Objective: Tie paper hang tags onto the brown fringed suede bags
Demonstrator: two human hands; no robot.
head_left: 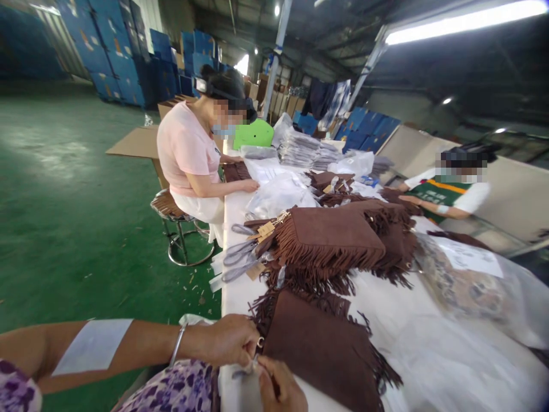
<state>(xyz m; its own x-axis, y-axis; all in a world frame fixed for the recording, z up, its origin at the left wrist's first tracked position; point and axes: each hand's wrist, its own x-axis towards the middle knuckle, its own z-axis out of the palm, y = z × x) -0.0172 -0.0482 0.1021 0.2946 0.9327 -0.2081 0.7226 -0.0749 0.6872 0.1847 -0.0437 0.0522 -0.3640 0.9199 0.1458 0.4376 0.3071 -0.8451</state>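
A brown fringed suede-look bag (315,349) lies flat on the white-covered table in front of me. At its left corner, beside a small gold metal ring (260,342), my left hand (234,339) is closed, thumb and fingers pinched on a thin whitish wrapping (246,368). Close below it, my right hand (282,388) also pinches that wrapping, fingertips nearly touching those of the left. What lies inside the wrapping is hidden by my fingers. Just beyond, a stack of similar fringed bags (334,229) shows tan paper tags (266,230) and grey straps (238,253).
Clear plastic bags (454,343) cover the table's right side, near a packed patterned bundle (463,274). Across the table sit two people, one in a pink top (184,143), one in a green apron (446,197). Grey packets (300,149) are piled farther back.
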